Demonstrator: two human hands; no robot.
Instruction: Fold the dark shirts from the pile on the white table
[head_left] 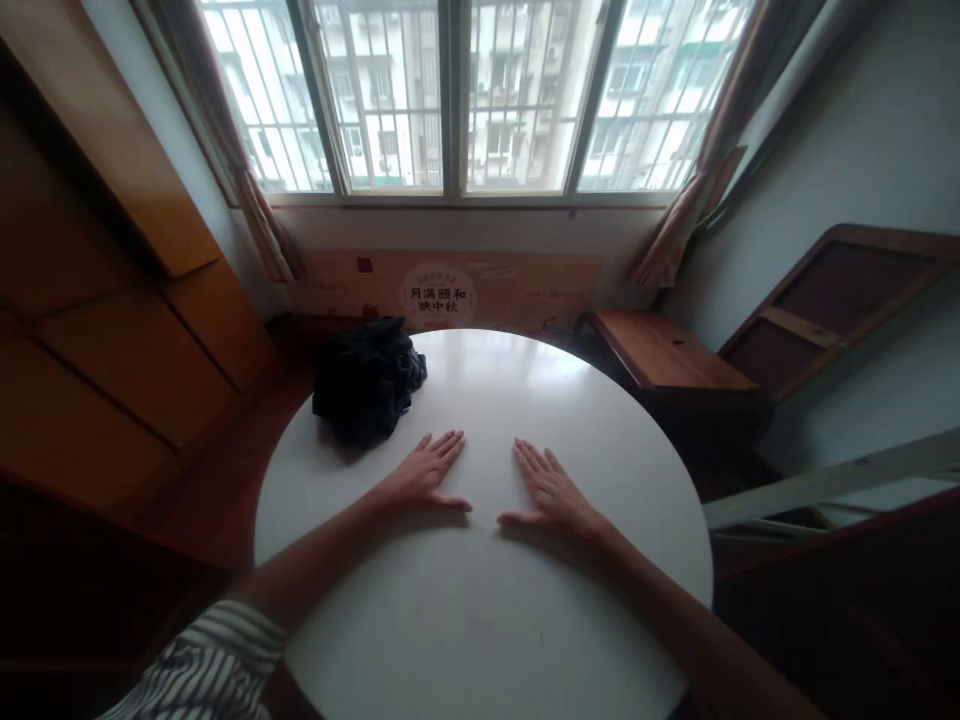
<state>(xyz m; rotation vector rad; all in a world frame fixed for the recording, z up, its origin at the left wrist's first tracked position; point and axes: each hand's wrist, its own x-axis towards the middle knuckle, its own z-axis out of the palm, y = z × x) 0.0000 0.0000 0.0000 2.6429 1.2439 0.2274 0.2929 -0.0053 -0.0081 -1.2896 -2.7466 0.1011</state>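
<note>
A round white table (480,620) is set close under a barred window (457,100), so its top is lit from the far side and a pale sheen is thrown across it. At its far left edge a dark bundle of cloth (367,385) has been dropped in a loose heap; because it is crumpled rather than folded, it stands high and slumps in uneven lobes, and part of it may overhang the rim, though this is hard to tell in the shadow. The cloth looks black or very dark blue, soft and matt, with no pattern to be made out.

Both hands are laid palm down on the tabletop with nothing held. The left hand (424,475) is spread flat with fingers stretched out side by side, pointing towards the bundle, near it but apart. The right hand (551,490) is flattened the same way, well apart from the cloth. The thumbs are turned inward towards each other, a gap of bare table between them.
</note>
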